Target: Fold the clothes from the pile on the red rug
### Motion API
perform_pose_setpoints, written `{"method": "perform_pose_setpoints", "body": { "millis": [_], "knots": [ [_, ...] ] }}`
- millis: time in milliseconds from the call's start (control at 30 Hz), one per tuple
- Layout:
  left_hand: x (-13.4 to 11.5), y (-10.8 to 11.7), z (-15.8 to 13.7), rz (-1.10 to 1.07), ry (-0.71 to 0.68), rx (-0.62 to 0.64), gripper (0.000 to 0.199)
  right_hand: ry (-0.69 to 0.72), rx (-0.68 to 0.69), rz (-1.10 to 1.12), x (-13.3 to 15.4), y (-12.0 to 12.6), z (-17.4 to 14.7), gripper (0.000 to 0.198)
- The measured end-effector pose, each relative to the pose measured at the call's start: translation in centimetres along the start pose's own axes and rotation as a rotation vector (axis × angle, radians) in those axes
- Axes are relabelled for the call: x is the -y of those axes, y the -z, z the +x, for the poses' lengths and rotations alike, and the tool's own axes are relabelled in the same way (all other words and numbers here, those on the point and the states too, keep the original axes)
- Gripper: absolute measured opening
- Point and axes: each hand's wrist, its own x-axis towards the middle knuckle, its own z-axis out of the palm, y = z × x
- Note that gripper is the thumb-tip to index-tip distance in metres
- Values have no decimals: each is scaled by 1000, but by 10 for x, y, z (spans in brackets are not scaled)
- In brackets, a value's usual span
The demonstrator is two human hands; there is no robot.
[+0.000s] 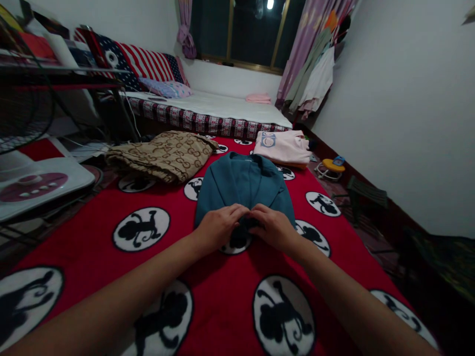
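While the brown cloth [166, 155] lay folded at the far left of the red blanket [222, 294], well apart from both hands, the left hand [217, 227] was at the near edge of the teal garment [247, 180]. Its fingers bent over that edge with the thumb below, pinching the fabric just left of the middle.

The garment lay in the middle of the blanket, its sides tucked inward and its near end at the fingertips. It looked soft, matte and limp, probably light to middling in weight, neither slippery nor fragile. Such cloth would likely have sagged if lifted at one point, and its loose folds could have slid open. A hold with both hands, spread toward the two corners of the near edge and catching every layer, seemed surer than the close central pinch.

The right hand [276, 227] mirrored the left, gripping the same edge, the fingertips of the two nearly meeting; how many layers each held could not be told. Farther right, beyond the garment, lay the pink shirt [285, 148], folded.
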Motion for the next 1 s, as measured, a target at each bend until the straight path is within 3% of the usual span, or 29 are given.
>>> {"method": "perform_pose_setpoints", "body": {
  "millis": [100, 167, 333, 433, 533, 700, 800, 867, 1000],
  "knots": [
    [4, 2, 8, 8, 49, 75, 33, -2, 41, 43, 0, 5, 8, 18],
    [7, 2, 8, -26, 37, 55, 23, 17, 28, 37, 1, 7, 10, 14],
    [13, -4, 1, -204, -97, -256, 20, 168, -279, -182, 3, -6, 5, 19],
    [13, -7, -1, -250, -138, -342, 19, 251, -413, -284, 2, -17, -4, 27],
    [11, -9, -1, -278, -150, -317, 18, 261, -376, -295, 2, -23, -12, 23],
    [6, -12, -2, -305, -147, -232, 16, 192, -176, -117, 7, -17, -22, 14],
    [7, -10, 1, -254, -49, -316, 18, 134, -168, 50, 7, -6, -23, 15],
    [10, -7, 8, -175, 73, -383, 27, 71, -267, 114, 2, 1, -19, 18],
    [20, -3, 32, 49, 273, -297, 51, -74, -460, 23, -17, 2, -3, 32]
  ]
}}
